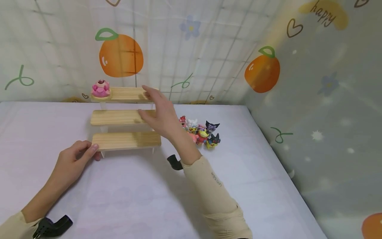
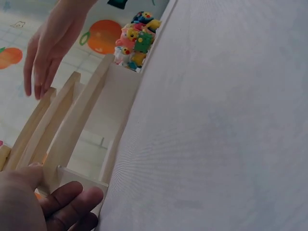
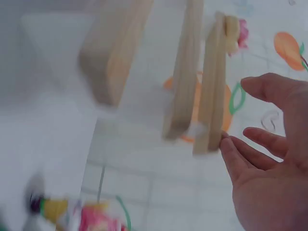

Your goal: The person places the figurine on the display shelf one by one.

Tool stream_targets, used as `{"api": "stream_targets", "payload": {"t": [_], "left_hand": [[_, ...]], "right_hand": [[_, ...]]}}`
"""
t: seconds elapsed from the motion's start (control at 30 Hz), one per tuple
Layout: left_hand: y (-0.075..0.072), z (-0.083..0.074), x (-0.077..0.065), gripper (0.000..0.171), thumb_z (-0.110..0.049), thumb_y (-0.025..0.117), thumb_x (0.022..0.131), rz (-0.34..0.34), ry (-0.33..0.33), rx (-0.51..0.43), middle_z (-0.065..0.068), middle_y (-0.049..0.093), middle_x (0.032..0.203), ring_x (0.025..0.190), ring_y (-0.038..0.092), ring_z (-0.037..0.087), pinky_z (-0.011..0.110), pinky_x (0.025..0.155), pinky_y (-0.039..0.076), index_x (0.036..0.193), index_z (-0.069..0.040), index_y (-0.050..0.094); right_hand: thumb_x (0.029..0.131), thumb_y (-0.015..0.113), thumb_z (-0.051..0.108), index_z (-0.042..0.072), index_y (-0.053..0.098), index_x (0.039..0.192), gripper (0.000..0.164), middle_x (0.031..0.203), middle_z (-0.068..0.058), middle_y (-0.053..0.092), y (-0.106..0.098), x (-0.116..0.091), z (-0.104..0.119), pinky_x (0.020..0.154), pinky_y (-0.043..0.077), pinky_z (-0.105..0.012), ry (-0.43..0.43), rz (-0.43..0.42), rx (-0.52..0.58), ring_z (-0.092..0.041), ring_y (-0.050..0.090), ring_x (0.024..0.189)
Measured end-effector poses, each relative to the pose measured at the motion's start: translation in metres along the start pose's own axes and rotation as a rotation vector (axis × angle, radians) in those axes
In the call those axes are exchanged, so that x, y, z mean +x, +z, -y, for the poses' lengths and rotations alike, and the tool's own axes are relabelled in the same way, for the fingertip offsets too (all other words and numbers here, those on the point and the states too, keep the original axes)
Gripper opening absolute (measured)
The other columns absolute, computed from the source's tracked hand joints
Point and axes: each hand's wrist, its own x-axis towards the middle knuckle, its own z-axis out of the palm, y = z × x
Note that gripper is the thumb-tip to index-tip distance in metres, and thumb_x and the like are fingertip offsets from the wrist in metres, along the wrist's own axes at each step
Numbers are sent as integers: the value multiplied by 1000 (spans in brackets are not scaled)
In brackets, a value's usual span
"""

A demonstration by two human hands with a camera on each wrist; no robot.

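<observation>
Three wooden shelves (image 1: 117, 118) stand on the surface (image 1: 125, 199); your left hand (image 1: 72, 161) pinches the lowest's left end, your right hand (image 1: 162, 116) has its grip spread; uneven tugging could topple the top's pink figurine (image 1: 100, 89).

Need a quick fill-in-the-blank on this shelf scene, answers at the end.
1. The shelf has ____ wooden tiers.
2. The pink toy sits on the ____ tier.
3. The left hand holds the left end of the ____ tier.
4. In the head view, the other toys are to the ____ of the shelf.

Missing words: three; top; bottom; right.
</observation>
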Motion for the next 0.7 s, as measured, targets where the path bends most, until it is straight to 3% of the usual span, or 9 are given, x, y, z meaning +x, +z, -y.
{"api": "stream_targets", "payload": {"t": [0.13,0.23,0.37,0.53,0.7], "left_hand": [[-1,0,1,29,-33,60,109,40,-14,-67,1,73,82,86,61,4,11,82,40,94,-12,73],[0,1,2,31,-33,58,110,76,-37,-100,3,75,80,89,61,3,11,84,40,97,-9,73],[2,2,1,33,-35,58,110,89,-63,-107,3,75,82,91,61,3,10,84,39,98,-8,73],[3,2,1,33,-34,58,110,90,-55,-96,3,76,82,90,62,3,10,84,40,97,-8,73],[-2,2,1,31,-35,58,110,77,-47,-70,3,75,82,91,61,4,11,84,39,98,-10,73]], "right_hand": [[97,76,15,4,46,155,65,141,-13,63,-18,-21,-18,114,45,-32,-8,-75,16,-25,62,131],[97,76,11,3,49,152,62,144,-13,62,-36,-38,-33,114,45,-27,37,-106,47,-25,63,133],[97,76,8,4,53,149,57,146,-12,61,-74,-64,-62,113,47,-31,151,-133,80,-27,61,135],[99,73,8,4,56,147,51,143,-15,63,-123,-97,-105,113,48,-39,312,-154,16,-30,60,135],[101,71,9,3,57,145,46,143,-17,62,-146,-115,-138,113,47,-47,417,-119,-44,-32,60,134]]}}
